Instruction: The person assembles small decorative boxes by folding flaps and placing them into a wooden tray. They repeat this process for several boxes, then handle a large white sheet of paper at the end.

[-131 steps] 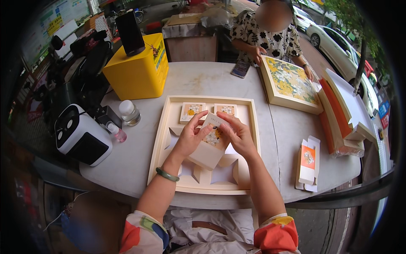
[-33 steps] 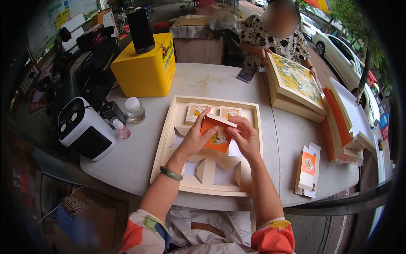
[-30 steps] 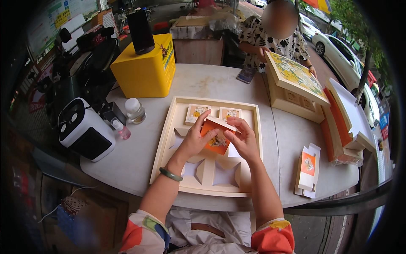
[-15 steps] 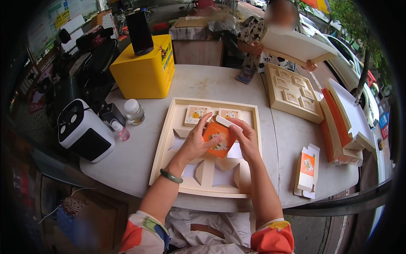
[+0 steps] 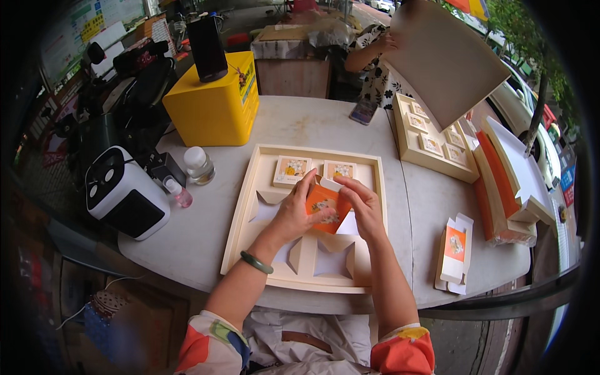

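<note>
A small orange carton (image 5: 325, 197) with a flower print is held between my two hands, above a cream compartment tray (image 5: 232, 237). My left hand (image 5: 292, 212), below a green bangle, grips the carton's left side with the thumb across its front. The fingers of my right hand (image 5: 366, 211) close on its upper right edge by a white flap. Behind the carton, two square flower-printed boxes (image 5: 292, 170) sit in the tray's far row. Nearer compartments show pale lilac bottoms between folded cream dividers. My hands partly hide the carton and the tray's middle.
An unfolded orange-and-white carton (image 5: 454, 250) lies at right. Beyond it stand a second filled tray (image 5: 431, 159) and stacked orange-and-white packaging (image 5: 509, 181). A co-worker holds a large board (image 5: 450, 62). At left are a yellow cabinet (image 5: 206, 109), bottles (image 5: 199, 165) and a white-black appliance (image 5: 125, 194).
The co-worker's board has tipped up to show its broad flat face. My hands and the carton have shifted slightly right, and the white flap shows less.
</note>
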Demonstrator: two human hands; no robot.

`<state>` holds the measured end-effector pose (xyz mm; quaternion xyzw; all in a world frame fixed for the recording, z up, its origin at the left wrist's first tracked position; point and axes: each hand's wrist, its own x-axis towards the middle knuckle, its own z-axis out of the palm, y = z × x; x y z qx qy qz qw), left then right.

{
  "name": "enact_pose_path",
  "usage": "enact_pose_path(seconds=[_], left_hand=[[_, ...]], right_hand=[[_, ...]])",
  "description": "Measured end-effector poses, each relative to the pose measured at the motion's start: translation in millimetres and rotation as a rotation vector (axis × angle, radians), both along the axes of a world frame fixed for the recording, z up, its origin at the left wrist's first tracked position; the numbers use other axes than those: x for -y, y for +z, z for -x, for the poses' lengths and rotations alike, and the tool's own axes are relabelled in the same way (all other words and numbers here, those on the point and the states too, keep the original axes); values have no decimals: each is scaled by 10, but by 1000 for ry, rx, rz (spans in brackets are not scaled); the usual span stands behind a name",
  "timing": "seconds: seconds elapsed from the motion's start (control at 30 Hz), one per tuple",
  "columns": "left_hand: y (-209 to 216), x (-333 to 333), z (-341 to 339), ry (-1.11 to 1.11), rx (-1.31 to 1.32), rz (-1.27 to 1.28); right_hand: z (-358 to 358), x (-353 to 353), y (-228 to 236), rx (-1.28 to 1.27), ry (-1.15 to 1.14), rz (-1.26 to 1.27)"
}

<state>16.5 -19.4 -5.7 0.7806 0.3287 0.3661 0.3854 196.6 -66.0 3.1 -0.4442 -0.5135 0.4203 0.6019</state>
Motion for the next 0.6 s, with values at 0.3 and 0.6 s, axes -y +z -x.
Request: enact_pose_path(seconds=[0.3,0.6], left_hand=[[-9,29,-11,31,-18,-47],[36,7,6,9,54,99]], right_hand=[[26,12,16,80,-7,-94],[35,26,26,166,52,-120]])
